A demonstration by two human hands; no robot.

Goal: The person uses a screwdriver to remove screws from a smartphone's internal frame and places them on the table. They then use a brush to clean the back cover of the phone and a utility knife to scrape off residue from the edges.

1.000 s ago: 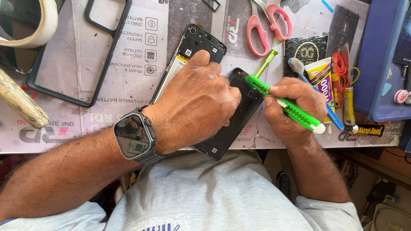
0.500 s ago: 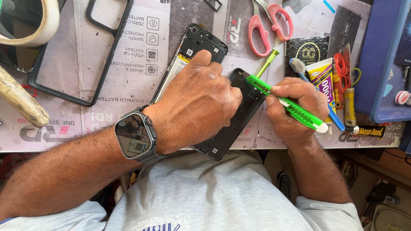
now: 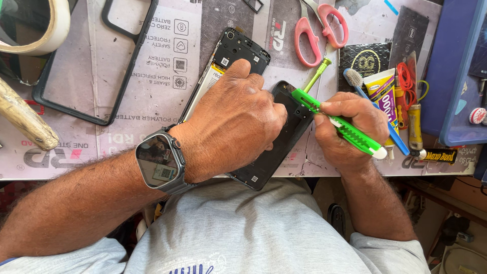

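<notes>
My left hand (image 3: 231,122), with a smartwatch (image 3: 157,161) on its wrist, presses down on a black phone back cover (image 3: 276,147) lying at the table's front edge. My right hand (image 3: 347,129) grips a green utility knife (image 3: 337,124), its tip set against the cover's upper edge. An opened phone body (image 3: 231,53) with its insides showing lies just beyond my left hand, partly hidden by it.
Pink-handled scissors (image 3: 317,28), a green screwdriver (image 3: 317,73), a toothbrush, a glue tube (image 3: 383,96), red wire and a blue tray (image 3: 449,71) crowd the right. A clear black-rimmed phone case (image 3: 86,76), a tape roll (image 3: 38,30) and a wooden handle (image 3: 25,119) lie left.
Both hands stay on the cover; the knife has shifted only slightly along the cover's top edge.
</notes>
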